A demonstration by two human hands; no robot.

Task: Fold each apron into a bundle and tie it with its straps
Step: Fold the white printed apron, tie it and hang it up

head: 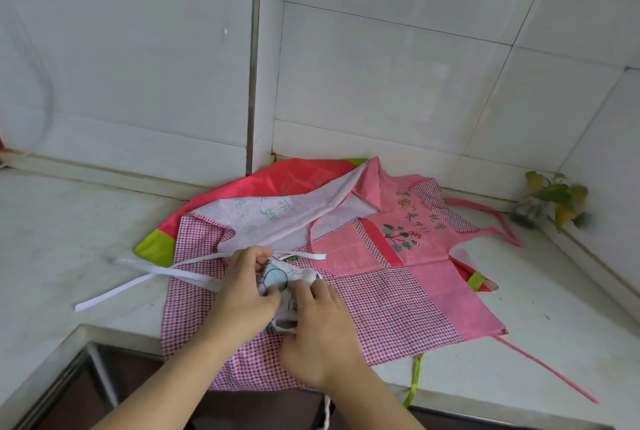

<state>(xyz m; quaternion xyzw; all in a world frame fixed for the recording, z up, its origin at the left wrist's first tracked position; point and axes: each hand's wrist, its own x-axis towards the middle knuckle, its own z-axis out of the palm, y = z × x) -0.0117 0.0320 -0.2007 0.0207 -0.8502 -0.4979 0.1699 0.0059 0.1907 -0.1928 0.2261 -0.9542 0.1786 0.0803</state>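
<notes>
Centrally, 1 small white bundle (282,285) w/ blue-green print sits on top of the spread aprons, wedged between both hands. Left hand (242,294) curled round bundle's left side, fingers gripping it; right hand (320,329) lies over its near-right part, fingertips pressing down on the cloth, whether they actually pinch it cannot tell. 2 white straps (152,277) trail left from bundle, crossing each other on the bare counter (55,242); a short strap end pokes right above bundle. Underneath: 3 more aprons flat, overlapping — pink checked apron (398,305) directly under hands, near hem hanging past counter front edge; pale-lined apron (277,218) w/ green script behind; red apron (263,183) w/ lime corners lowest, pushed into tiled wall corner. Sink (69,388) rim at near left. 1 small plant (550,197) at right wall. Open counter left and far right.
</notes>
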